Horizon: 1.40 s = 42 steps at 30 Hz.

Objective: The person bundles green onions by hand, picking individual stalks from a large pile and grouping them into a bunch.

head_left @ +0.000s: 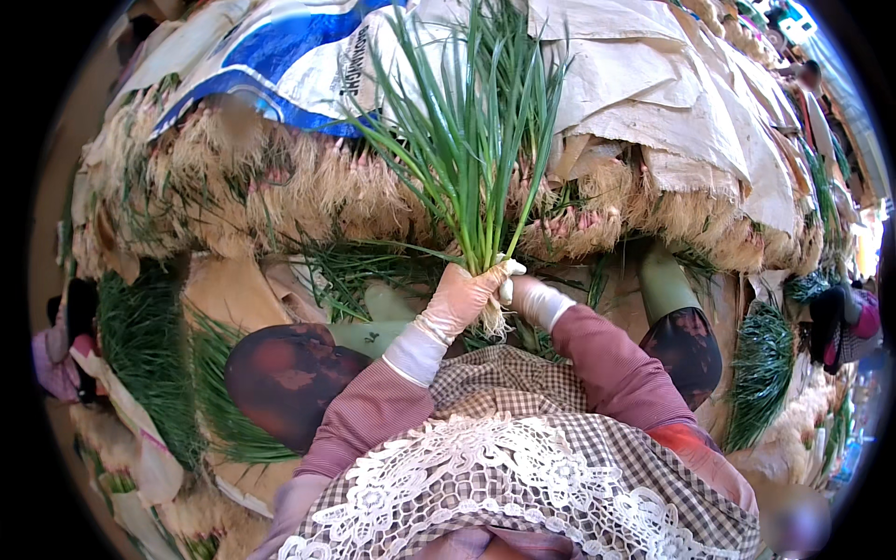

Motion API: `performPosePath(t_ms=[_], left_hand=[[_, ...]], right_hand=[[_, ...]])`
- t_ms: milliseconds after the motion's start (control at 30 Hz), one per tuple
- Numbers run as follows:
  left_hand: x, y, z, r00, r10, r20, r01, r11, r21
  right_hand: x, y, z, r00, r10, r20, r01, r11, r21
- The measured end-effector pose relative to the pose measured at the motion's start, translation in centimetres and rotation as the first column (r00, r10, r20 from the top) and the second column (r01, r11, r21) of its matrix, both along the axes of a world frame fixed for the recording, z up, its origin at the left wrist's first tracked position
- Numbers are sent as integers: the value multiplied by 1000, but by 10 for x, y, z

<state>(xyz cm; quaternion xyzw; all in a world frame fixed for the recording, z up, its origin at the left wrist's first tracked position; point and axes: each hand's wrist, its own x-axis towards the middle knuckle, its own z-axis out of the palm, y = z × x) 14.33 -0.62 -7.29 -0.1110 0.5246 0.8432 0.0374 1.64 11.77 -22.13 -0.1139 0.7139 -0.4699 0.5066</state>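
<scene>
Two gloved hands (485, 294), one held bunch of green onions (481, 140), two green boots (667, 285).

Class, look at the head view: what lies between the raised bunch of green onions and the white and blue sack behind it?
In the head view, a long heap of onions with their pale roots outward lies between the bunch, gripped by the left hand, and the sack.

Both forearms rise from the lower edge and meet just above the middle of the view. The left hand (459, 297), in a thin pale glove, is curled into a closed grip with its fingers (481, 280) wrapped forward, wrist bent slightly upward. Its forearm slants up from the lower left in a striped pink sleeve with a white cuff. The right hand (519, 291) sits just beside it, mostly hidden behind the left, also gloved, its forearm slanting in from the lower right.
</scene>
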Motion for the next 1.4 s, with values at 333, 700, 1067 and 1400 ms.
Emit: performPosePath(t_ms=[333, 700, 1067, 1400], left_hand=[[13, 10, -1, 968, -215, 126, 243, 928, -283], [9, 4, 14, 909, -359, 210, 394, 583, -711], [11, 3, 20, 931, -303, 203, 322, 424, -846], [13, 4, 28, 997, -46, 56, 53, 990, -134]], right_hand=[[45, -33, 138, 746, 319, 585, 194, 735, -649], [33, -18, 57, 879, 247, -408, -409, 830, -380], [49, -42, 162, 823, 120, 555, 358, 648, -672], [31, 13, 18, 470, 698, -540, -494, 715, 495]])
